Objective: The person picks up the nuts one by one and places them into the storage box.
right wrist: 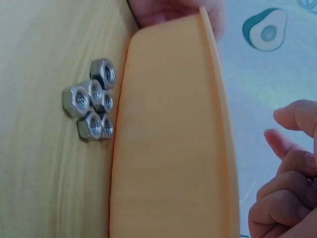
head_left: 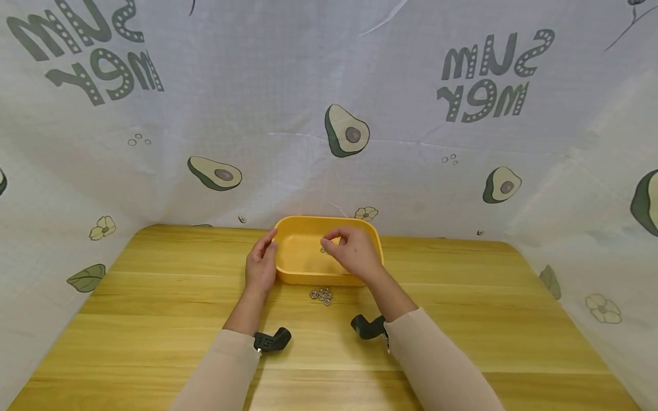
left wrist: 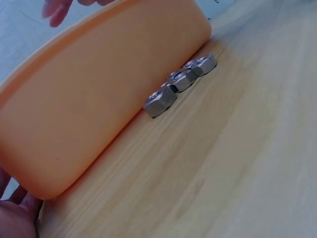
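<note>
A yellow rectangular plastic bin (head_left: 303, 278) stands on the wooden table. My left hand (head_left: 261, 268) rests against its left end, with the fingers along the outer wall. Over the bin's right half hovers my right hand (head_left: 354, 254). In the right wrist view, the right thumb and forefinger are apart with nothing visible between them, and the other fingers are curled. Small metal nuts (head_left: 323, 250) show inside the bin, just below those fingertips, partly hidden. Several hex nuts (right wrist: 94, 101) lie clustered on the table, close against the bin's near wall.
The wooden table (head_left: 180, 319) spreads to both sides of the bin. A white curtain (head_left: 288, 171) printed with avocados hangs right behind the bin and along the table's sides. Black wrist cameras (head_left: 272, 340) sit at both cuffs.
</note>
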A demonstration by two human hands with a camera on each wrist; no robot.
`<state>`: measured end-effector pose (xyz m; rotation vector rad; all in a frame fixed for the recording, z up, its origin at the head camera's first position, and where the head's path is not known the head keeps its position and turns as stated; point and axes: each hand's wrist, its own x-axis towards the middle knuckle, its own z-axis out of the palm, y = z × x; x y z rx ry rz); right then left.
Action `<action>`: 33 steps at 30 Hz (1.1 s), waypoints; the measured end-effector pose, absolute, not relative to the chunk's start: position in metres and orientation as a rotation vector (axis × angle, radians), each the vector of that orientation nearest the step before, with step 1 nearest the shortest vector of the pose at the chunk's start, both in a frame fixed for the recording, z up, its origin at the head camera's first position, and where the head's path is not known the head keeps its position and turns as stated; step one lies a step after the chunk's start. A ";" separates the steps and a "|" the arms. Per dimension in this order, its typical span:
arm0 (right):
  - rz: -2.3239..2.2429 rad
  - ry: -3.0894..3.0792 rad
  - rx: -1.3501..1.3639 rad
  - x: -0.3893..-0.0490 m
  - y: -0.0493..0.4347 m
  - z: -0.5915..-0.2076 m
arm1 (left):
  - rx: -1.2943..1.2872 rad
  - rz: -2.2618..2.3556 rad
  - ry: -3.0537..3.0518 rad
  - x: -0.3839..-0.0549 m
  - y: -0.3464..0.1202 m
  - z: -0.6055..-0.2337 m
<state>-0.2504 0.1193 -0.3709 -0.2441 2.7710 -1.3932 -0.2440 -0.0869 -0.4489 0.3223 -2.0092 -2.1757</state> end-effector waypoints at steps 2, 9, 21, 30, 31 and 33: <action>-1.404 2.757 -0.238 -0.245 0.121 -0.371 | 0.324 -2.174 -2.010 -0.244 -0.087 -0.449; -1.447 2.722 -0.216 -0.226 0.131 -0.371 | 0.322 -2.169 -2.005 -0.244 -0.086 -0.450; -1.337 2.663 -0.203 -0.199 0.145 -0.378 | 0.323 -2.176 -2.007 -0.242 -0.087 -0.447; -1.099 2.536 -0.428 -0.192 0.162 -0.386 | 0.327 -2.176 -1.994 -0.242 -0.086 -0.447; -1.064 2.520 -0.456 -0.192 0.164 -0.388 | 0.329 -2.177 -1.995 -0.242 -0.086 -0.447; -1.027 2.487 -0.506 -0.192 0.166 -0.392 | 0.326 -2.179 -1.993 -0.243 -0.086 -0.447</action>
